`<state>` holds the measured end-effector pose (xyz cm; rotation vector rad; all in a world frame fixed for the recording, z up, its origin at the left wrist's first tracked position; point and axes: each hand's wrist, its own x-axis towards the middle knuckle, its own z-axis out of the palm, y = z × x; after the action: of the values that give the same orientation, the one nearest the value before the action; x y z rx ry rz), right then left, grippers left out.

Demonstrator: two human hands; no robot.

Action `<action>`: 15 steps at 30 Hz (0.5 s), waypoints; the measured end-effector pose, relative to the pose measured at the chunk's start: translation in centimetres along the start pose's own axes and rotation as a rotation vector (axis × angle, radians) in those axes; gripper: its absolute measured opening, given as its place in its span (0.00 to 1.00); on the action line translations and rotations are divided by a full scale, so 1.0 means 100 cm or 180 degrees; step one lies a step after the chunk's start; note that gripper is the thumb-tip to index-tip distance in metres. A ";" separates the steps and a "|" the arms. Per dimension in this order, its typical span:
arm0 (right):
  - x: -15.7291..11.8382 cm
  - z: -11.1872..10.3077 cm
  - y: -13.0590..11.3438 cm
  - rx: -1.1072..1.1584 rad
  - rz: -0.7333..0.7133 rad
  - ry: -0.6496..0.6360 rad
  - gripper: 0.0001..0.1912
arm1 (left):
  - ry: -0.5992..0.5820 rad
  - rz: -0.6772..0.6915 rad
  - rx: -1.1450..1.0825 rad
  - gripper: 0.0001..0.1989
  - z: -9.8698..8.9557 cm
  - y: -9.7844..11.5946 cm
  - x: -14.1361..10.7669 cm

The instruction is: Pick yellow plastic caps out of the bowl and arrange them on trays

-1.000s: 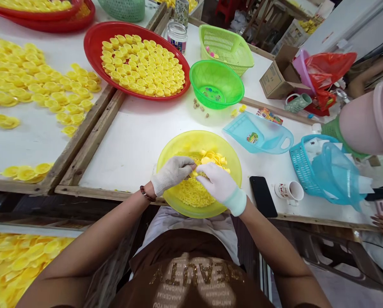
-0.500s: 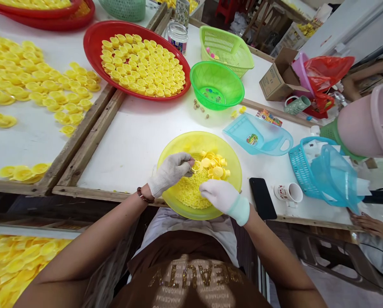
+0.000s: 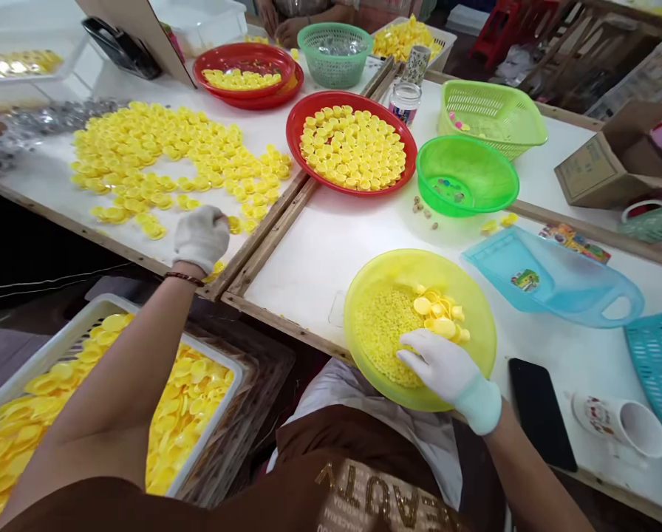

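Head view, the only one. Our left hand [image 3: 201, 236], in a knit glove, is curled over the near edge of the left table [image 3: 48, 196], fingers bent down; we can't tell if it grips a piece. Loose yellow caps [image 3: 170, 159] lie spread just beyond it, a few right beside the knuckles. Below the forearm sits a white crate [image 3: 87, 325] full of the same caps.

Our right hand [image 3: 445, 369], in a white glove, rests inside the yellow bowl [image 3: 475, 303] at its near rim, fingers loosely bent on the fine yellow pellets [image 3: 383, 329]; whether it pinches anything we can't see. A small heap of yellow discs [image 3: 439, 314] lies just ahead of the fingertips.

Right of that hand: black phone [image 3: 538, 414], then a white mug [image 3: 619, 425] on its side, print unreadable. Beyond the bowl: blue scoop tray [image 3: 553, 277] w/ a small sticker, too small to read; green bowl [image 3: 467, 174]; red tray [image 3: 350, 148] packed w/ caps. Farther out, a jar [image 3: 405, 102] w/ label, illegible, and a cardboard box [image 3: 613, 159] w/ faint print.

Our shirt [image 3: 375, 495] shows gold letters, upside down to us: "BEAUTY", first letter partly hidden.
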<state>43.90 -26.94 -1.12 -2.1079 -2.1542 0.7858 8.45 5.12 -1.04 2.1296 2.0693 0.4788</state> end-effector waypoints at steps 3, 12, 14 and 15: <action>0.003 -0.003 -0.001 0.0026 0.0001 0.0010 0.13 | -0.0376 -0.0180 0.0247 0.18 0.013 -0.043 0.008; 0.070 -0.021 -0.001 -0.0194 0.0343 -0.0114 0.13 | -0.0419 0.0560 -0.0064 0.22 0.006 -0.009 -0.015; 0.078 -0.017 -0.004 -0.0215 0.0444 -0.0321 0.21 | -0.0179 0.1148 -0.0604 0.22 -0.007 0.046 -0.042; 0.077 -0.015 -0.006 -0.0188 0.0392 -0.0441 0.23 | -0.0265 0.1418 -0.0905 0.20 -0.009 0.075 -0.057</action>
<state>43.25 -19.15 -2.13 -2.2991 -2.1549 0.9156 15.28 -0.97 1.44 2.3740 1.3780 0.6732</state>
